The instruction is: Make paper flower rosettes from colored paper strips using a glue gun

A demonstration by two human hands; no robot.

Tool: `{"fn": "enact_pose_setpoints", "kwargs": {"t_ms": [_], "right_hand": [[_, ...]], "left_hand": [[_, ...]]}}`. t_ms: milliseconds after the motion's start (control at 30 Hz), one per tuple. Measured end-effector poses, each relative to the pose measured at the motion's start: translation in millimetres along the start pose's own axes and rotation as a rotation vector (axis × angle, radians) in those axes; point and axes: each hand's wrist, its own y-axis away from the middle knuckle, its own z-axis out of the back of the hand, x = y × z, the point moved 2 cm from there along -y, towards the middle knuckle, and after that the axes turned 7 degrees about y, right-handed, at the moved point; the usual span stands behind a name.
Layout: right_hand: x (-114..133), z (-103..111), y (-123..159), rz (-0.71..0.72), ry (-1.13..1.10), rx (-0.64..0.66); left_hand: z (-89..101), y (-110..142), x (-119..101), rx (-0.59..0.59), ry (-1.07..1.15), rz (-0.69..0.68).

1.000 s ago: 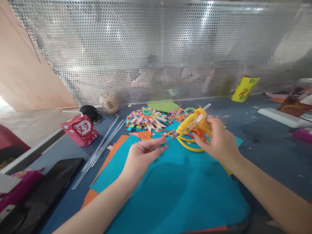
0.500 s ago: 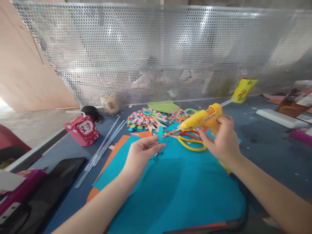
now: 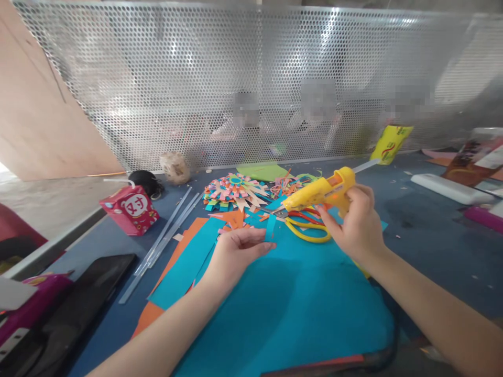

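Between the thumb and fingers of my left hand (image 3: 245, 250) is a small blue paper strip (image 3: 270, 226), held upright. My right hand (image 3: 356, 222) grips a yellow hot glue gun (image 3: 320, 191), its nozzle pointing left and down, a little above the strip; a clear glue stick juts from its back. Scissors with yellow and red handles (image 3: 308, 231) lie just under the gun. Large blue paper sheets (image 3: 298, 314) spread beneath both hands, with orange paper (image 3: 147, 317) showing at their left edge. A layered, fringed paper flower (image 3: 236, 191) sits beyond my left hand.
Several clear glue sticks (image 3: 165, 238) lie at left, beside a pink drink carton (image 3: 131, 209) and a black phone (image 3: 100, 293). Paper scraps (image 3: 293, 183) and green paper (image 3: 263, 172) lie behind. A perforated metal screen (image 3: 251, 84) stands along the back. A yellow packet (image 3: 393, 144) leans at right.
My left hand has moved right and slightly nearer with the blue paper strip, now just below the gun's nozzle. My right hand with the glue gun has stayed almost in place.
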Motion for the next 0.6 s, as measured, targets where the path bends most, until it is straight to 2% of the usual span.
{"fn": "enact_pose_setpoints", "kwargs": {"t_ms": [233, 433, 600], "right_hand": [[0.2, -0.8, 1.1, 0.017, 0.006, 0.006], [-0.5, -0.3, 1.0, -0.027, 0.017, 0.053], [0.6, 0.9, 0.2, 0.004, 0.032, 0.042]], "left_hand": [[0.0, -1.1, 2.8, -0.007, 0.022, -0.01], [-0.9, 0.3, 1.5, -0.016, 0.048, -0.003], [-1.7, 1.2, 0.3, -0.006, 0.072, -0.003]]}}
